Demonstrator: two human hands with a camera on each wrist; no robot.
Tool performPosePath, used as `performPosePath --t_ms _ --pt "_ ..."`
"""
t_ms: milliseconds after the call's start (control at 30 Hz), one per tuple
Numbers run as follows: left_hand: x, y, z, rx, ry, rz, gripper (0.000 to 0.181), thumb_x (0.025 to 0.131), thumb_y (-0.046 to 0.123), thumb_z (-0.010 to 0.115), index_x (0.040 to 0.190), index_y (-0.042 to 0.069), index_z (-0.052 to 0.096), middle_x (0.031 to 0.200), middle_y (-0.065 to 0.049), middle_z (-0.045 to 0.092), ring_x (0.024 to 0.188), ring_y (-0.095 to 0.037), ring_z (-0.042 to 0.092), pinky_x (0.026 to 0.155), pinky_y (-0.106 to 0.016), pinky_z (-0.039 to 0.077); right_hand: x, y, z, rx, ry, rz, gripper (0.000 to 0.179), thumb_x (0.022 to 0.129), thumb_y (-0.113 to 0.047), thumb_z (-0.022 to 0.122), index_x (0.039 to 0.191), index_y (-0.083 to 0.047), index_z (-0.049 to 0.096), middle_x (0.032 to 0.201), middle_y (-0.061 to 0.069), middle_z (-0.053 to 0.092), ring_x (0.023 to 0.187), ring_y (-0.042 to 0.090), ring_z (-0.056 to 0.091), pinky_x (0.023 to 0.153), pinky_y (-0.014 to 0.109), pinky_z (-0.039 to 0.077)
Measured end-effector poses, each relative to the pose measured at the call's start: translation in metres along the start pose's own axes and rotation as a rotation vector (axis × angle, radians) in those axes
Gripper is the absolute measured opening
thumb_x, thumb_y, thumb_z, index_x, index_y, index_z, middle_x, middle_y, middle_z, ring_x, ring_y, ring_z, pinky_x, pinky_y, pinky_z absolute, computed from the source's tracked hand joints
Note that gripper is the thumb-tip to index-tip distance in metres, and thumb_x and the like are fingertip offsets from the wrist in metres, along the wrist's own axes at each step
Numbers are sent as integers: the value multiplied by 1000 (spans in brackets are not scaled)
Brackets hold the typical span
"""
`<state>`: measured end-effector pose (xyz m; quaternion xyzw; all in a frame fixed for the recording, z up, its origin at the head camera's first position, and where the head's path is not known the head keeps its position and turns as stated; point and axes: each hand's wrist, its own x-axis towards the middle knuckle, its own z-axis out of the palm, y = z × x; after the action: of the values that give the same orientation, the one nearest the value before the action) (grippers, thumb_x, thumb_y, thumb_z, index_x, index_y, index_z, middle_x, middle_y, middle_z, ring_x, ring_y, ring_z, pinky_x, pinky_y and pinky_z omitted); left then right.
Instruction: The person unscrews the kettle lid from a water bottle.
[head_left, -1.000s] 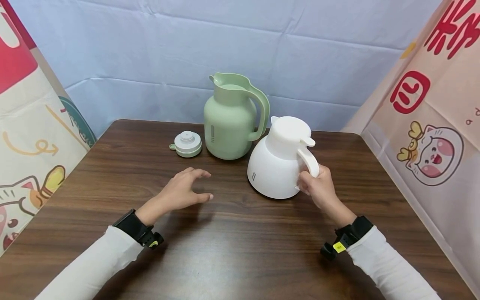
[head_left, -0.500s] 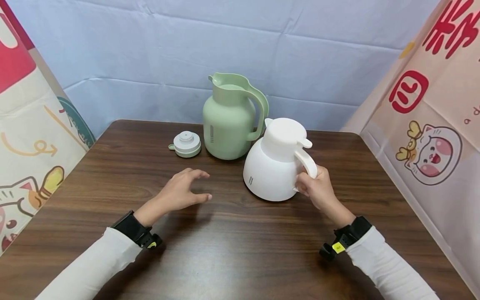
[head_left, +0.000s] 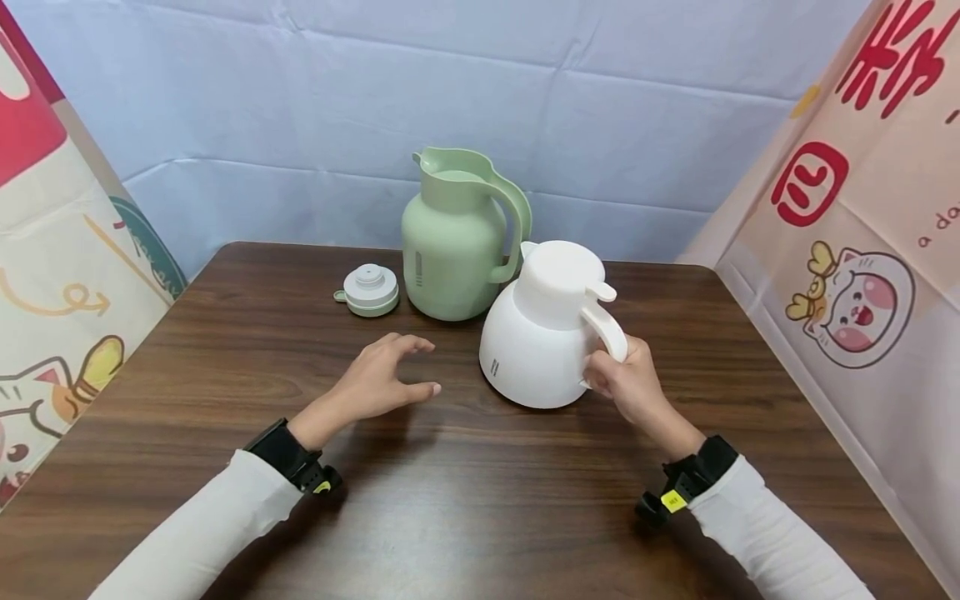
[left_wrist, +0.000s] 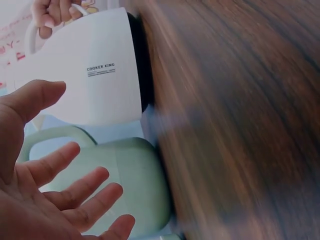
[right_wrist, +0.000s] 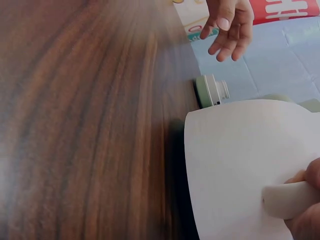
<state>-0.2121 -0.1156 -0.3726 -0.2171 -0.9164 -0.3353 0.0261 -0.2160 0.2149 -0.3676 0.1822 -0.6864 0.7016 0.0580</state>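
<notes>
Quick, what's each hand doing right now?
Left hand: open, holding nothing.
Right hand: holding the white jug by its handle.

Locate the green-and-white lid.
In the head view, the lid sits on the table, just left of the green jug, beyond the left hand.

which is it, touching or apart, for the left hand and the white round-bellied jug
Apart: the head view shows a strip of dark wood-grained tabletop between the left hand and the white round-bellied jug.
</notes>
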Motion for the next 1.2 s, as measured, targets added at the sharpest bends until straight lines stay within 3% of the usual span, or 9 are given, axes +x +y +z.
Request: performPosePath --t_ms 467,733,1200 --pt "0 7 0 -82 31 -26 50 75 34 77 118 14 60 115 -9 57 108 -29 52 87 -44 41 -7 -1 7 41 -84 -30 29 74 20 43 55 0 37 39 5 31 32 16 27 34 30 22" --pt "2 13 2 -112 83 -4 49 75 33 77 117 17 60 110 -1 56 102 -24 54 86 -38 42 -7 1 7 75 -155 -47 26 75 19 44 56 2 38 40 7 30 32 20 25 35 31 24" --pt "0 21 -1 -119 172 75 46 74 28 78 115 16 61 106 0 56 97 -20 51 81 -41 41 1 4 13 62 -253 -67 32 75 17 42 50 -2 37 37 7 29 31 19 26 36 31 23"
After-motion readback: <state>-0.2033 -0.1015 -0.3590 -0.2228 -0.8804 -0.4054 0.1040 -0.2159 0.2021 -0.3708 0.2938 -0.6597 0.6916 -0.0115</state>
